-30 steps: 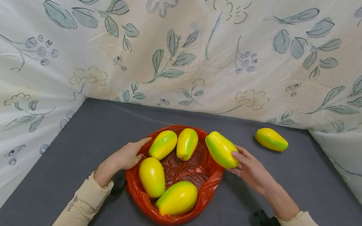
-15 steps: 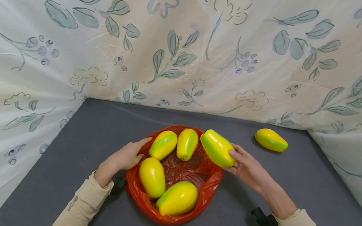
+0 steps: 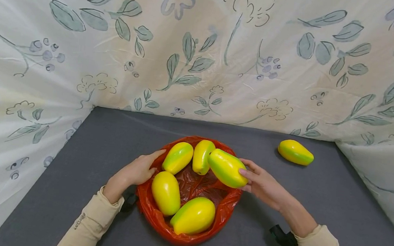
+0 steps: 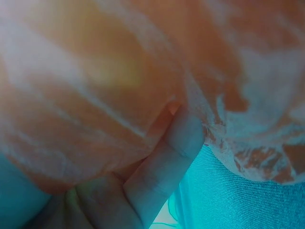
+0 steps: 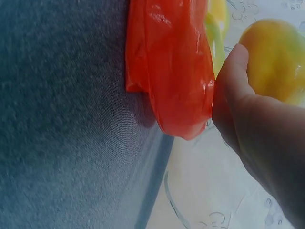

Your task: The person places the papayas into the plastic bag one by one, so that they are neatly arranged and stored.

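A round red plastic bag (image 3: 180, 238) stands on the table with its mouth turned up wide. Several yellow-green papayas lie inside along its wall, one of them a large papaya (image 3: 193, 215) at the near side. My left hand (image 3: 139, 169) holds the bag's left rim; the left wrist view shows a finger (image 4: 167, 157) against the bag's blurred outside. Above the bag's right part, my right hand (image 3: 266, 185) grips another papaya (image 3: 228, 168) by its right end, tilted. That held papaya partly covers the papaya (image 3: 201, 157) at the far rim.
One more papaya (image 3: 295, 152) lies on the dark grey table (image 3: 118, 127) at the back right. A flower-patterned cloth (image 3: 202, 68) hangs behind the table and along both sides.
My right hand has carried its papaya leftward, from the bag's right rim to over the bag's inside. The left hand and the bag stay in place.
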A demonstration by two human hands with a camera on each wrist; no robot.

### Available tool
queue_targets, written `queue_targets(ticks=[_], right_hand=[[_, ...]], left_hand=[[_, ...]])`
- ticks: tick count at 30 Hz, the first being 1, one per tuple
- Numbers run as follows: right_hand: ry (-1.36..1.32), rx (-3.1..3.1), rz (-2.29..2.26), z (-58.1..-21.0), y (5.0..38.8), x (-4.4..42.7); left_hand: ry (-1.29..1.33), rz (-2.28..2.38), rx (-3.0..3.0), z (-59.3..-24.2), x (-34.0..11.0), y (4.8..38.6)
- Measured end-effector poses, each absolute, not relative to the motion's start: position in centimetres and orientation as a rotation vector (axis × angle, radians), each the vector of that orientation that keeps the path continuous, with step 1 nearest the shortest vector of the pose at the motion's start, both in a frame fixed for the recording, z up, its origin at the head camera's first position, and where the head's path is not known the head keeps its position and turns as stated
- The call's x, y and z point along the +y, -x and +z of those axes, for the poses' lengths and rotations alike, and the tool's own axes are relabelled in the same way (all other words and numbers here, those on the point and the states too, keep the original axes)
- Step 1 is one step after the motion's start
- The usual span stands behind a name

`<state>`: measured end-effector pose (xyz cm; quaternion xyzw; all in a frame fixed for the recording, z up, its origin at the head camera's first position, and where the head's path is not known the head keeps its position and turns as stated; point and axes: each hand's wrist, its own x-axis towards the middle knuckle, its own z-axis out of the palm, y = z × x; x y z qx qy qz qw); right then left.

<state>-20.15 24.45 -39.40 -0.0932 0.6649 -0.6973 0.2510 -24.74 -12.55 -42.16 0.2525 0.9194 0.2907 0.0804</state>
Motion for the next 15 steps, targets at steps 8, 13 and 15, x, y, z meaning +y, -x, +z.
queue_targets(ticks=[8,13,15], right_hand=[[0.294,1.8,-1.858,-40.3,20.2,23.6],[0.307,1.796,-1.833,-40.8,20.2,22.8],[0.3,1.81,-1.814,-41.0,20.2,22.5]], left_hand=[[-0.745,0.866,2.748,-42.1,-12.5,24.7],[-0.737,0.878,2.738,-42.1,-12.4,24.7],[-0.74,0.876,2.739,-42.0,-12.4,24.7]])
